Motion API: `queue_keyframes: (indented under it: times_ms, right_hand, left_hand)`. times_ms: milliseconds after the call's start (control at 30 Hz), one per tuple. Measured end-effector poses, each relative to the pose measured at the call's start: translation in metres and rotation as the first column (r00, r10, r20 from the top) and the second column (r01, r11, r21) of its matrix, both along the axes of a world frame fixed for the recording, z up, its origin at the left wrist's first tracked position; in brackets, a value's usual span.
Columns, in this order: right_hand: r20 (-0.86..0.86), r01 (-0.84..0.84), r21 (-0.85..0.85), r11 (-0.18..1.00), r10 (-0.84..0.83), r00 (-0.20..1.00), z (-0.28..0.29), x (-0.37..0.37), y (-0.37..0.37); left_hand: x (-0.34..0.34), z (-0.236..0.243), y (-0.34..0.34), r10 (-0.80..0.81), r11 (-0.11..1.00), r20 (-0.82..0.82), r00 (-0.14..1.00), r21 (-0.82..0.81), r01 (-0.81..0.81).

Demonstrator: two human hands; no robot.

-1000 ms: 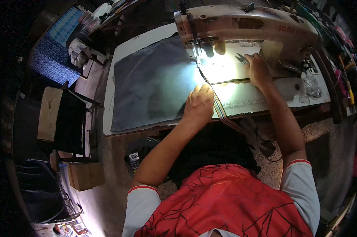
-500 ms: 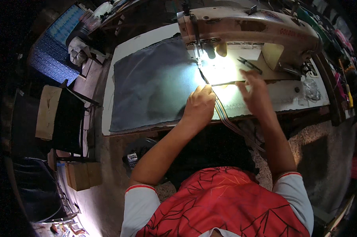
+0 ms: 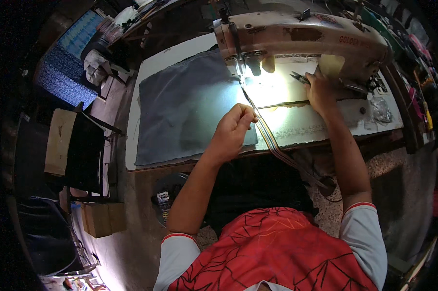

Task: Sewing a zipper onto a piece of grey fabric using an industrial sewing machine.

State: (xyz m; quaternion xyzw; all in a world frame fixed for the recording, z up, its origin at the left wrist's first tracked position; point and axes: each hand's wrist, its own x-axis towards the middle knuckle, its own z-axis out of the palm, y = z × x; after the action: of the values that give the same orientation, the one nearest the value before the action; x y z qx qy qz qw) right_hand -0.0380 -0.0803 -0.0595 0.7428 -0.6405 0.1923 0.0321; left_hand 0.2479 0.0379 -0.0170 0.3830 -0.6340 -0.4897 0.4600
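Dark blue-grey fabric lies flat on the sewing table, its right edge by the needle of a sewing machine. A multicoloured striped ribbon runs from under the presser foot toward me and hangs over the table's front edge. My left hand is closed in a pinch above the fabric, beside the ribbon; what its fingertips hold, if anything, is too small to make out. At the machine bed, my right hand closes its fingers on the handle end of dark thread snips, which lie on the bed.
A clear plastic bag and a small dark round piece lie at the table's right. To the left stand a chair with a cardboard piece and a cardboard box. Colourful supplies crowd the far right.
My right hand has moved up and away from me, onto the thread snips. My left hand has drawn slightly left and turned, its fingers now pinched beside the ribbon.
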Motion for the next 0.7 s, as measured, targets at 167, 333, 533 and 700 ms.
queue_keyframes:
  times_ms: [167,333,533,700]
  right_hand:
    - [0.14,-0.066,-0.058,0.996,0.074,0.987,-0.007,-0.003,-0.006]
    - [0.18,-0.183,-0.046,0.982,0.188,0.965,-0.009,-0.008,-0.009]
    - [-0.105,0.049,-0.337,0.94,-0.089,0.99,0.008,0.011,0.019]
    - [0.412,-0.247,0.066,0.967,0.199,0.889,0.038,0.089,0.121]
  left_hand:
    - [0.009,0.035,0.086,-0.335,0.94,0.132,0.933,0.116,0.321]
    - [0.064,-0.049,0.149,-0.349,0.93,0.683,0.642,0.337,0.147]
    - [0.163,-0.104,0.26,-0.596,0.679,0.761,0.256,0.648,-0.345]
    - [0.126,-0.048,0.218,-0.089,0.913,0.737,0.67,0.329,-0.24]
